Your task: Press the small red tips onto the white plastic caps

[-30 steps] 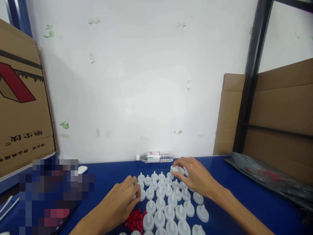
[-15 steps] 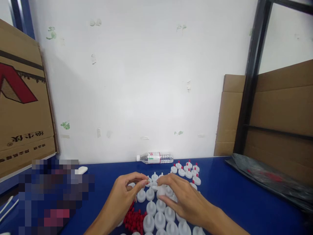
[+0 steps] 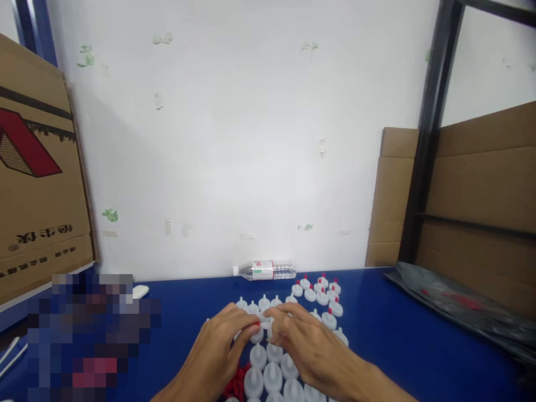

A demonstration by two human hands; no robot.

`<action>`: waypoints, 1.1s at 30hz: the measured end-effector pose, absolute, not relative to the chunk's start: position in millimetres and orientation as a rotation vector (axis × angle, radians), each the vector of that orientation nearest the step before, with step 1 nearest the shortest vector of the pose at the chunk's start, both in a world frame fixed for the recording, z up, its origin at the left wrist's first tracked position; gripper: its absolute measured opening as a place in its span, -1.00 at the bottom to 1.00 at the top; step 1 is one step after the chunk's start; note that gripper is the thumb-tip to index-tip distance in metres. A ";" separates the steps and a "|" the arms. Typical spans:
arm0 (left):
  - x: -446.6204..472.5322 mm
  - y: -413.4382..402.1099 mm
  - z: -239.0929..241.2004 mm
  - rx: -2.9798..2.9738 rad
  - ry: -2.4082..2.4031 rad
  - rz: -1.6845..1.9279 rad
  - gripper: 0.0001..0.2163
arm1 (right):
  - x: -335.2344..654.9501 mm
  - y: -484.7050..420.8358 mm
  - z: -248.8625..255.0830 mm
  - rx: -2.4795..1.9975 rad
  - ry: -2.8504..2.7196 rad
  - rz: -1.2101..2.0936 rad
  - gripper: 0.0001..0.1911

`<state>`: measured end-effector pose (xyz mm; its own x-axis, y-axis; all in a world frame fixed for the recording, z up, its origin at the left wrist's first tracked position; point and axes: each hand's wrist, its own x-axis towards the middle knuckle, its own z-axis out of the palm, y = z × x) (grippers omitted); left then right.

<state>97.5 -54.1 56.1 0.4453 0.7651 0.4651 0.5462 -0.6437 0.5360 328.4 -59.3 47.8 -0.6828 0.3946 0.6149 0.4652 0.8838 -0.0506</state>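
My left hand [image 3: 221, 346] pinches a small red tip cap [image 3: 257, 324] between thumb and fingers. Facing it, my right hand [image 3: 305, 343] is closed on a white nozzle cap [image 3: 267, 326] tilted on its side, spout toward the left hand. The red piece meets the spout end; how far it sits on it is hidden by the fingers. Under and around both hands stand several white nozzle caps [image 3: 272, 378] with bare upright spouts. A heap of loose red tip caps [image 3: 238, 384] lies below my left hand, partly covered by it.
Several white caps with red tips [image 3: 322, 296] are grouped at the back right. A clear plastic bottle [image 3: 263, 270] lies along the wall. Black plastic sheeting [image 3: 452, 307] rests on the right, a cardboard box [image 3: 42, 167] stands left, and a blurred patch covers the table's left side.
My hands have come closer together, the right one turning the white nozzle cap sideways. The red tip cap in my left fingers now meets its spout.
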 end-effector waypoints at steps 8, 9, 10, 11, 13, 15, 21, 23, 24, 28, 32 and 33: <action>101.8 -59.1 53.7 2.442 1.012 1.056 -0.59 | 326.6 -63.2 46.2 -0.513 -2.381 -0.399 -0.56; 101.8 -59.3 54.5 2.462 1.018 1.054 -0.59 | 325.9 -64.6 49.1 -0.517 -2.385 -0.386 -0.57; 101.4 -59.0 55.1 2.486 1.029 1.055 -0.61 | 325.2 -65.7 52.5 -0.534 -2.401 -0.345 -0.59; 100.7 -58.1 55.7 2.512 1.041 1.059 -0.63 | 324.8 -66.5 56.2 -0.566 -2.427 -0.287 -0.62; 97.7 -54.5 55.8 2.581 1.063 1.084 -0.71 | 325.6 -66.3 64.0 -0.660 -2.486 -0.186 -0.70; 91.6 -48.5 54.8 2.688 1.091 1.133 -0.76 | 330.8 -62.7 71.6 -0.770 -2.509 -0.178 -0.74; 65.2 -31.8 53.9 2.960 1.294 1.069 -0.73 | 373.8 -34.2 84.8 -1.173 -2.273 -0.154 -0.67; 61.0 -31.9 57.5 2.988 1.342 0.971 -0.71 | 387.6 -25.4 84.4 -1.268 -2.287 -0.137 -0.59; 60.2 -33.0 59.7 2.997 1.358 0.913 -0.69 | 392.5 -22.2 83.3 -1.295 -2.305 -0.128 -0.55; 61.8 -38.6 67.3 3.004 1.405 0.759 -0.63 | 400.1 -16.4 74.8 -1.350 -2.384 -0.091 -0.39; 63.6 -41.3 68.5 2.938 1.424 0.660 -0.66 | 400.5 -14.8 68.8 -1.360 -2.422 -0.096 -0.33; 63.6 -41.5 68.3 2.917 1.421 0.627 -0.69 | 400.5 -14.5 68.7 -1.353 -2.421 -0.101 -0.33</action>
<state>63.6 -41.5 68.3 0.5614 0.7231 0.4025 0.7847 -0.6196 0.0187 400.5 -14.5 68.7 -0.4738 0.8095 0.3468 0.8356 0.5376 -0.1132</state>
